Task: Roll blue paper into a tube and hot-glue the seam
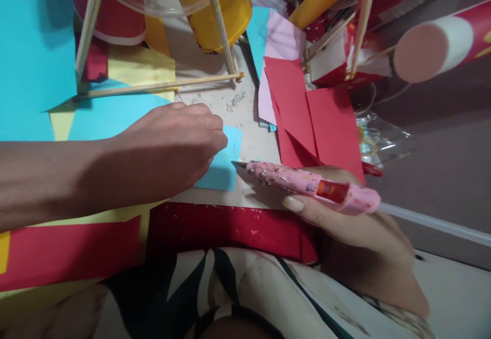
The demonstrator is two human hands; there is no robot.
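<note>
My left hand (180, 144) reaches in from the left, fingers curled, and holds down a small light blue paper piece (224, 170) on the work surface. Its fingertips are mostly hidden under the hand. My right hand (345, 226) is wrapped round a pink, speckled hot glue gun (299, 180) with a red switch on top. The dark nozzle points left and is over the right edge of the blue paper; whether it touches cannot be made out. The gun's handle is hidden by the hand.
A wooden stick frame (161, 86) stands beyond my left hand, with a yellow cup (230, 17) and a red cup (115, 6) behind. Red paper sheets (295, 109) lie near the gun. A red-and-white tube (433, 47) and a clear plastic packet (378, 137) are at right.
</note>
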